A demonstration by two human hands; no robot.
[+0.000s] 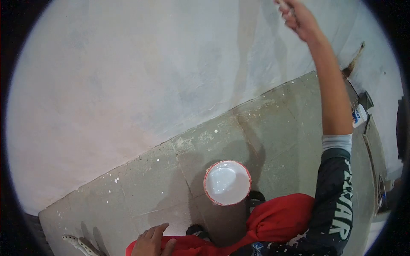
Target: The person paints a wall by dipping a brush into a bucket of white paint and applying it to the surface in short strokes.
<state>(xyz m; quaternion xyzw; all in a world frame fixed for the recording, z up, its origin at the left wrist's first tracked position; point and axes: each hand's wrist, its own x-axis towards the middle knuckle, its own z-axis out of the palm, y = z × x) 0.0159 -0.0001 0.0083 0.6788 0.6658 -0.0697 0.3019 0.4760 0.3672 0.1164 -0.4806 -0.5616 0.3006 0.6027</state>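
Observation:
My right hand (300, 19) is raised high in front of the wall (141, 64), its fingers wrapped round a pale handle (281, 4). The far end of that handle lies beyond the top edge of the view, so its kind does not show. My left hand (150, 241) rests on my red-trousered knee, thumb and fingers apart, holding nothing. Between my feet and the wall stands a round bucket (227, 182) with a red rim and white paint inside. Neither hand touches it.
White drips dot the grey tiled floor (149, 187). A pair of sandals (81, 244) lies at the lower left. A white tub (359, 116) and a dark green container (366, 100) stand at the right, by the corner.

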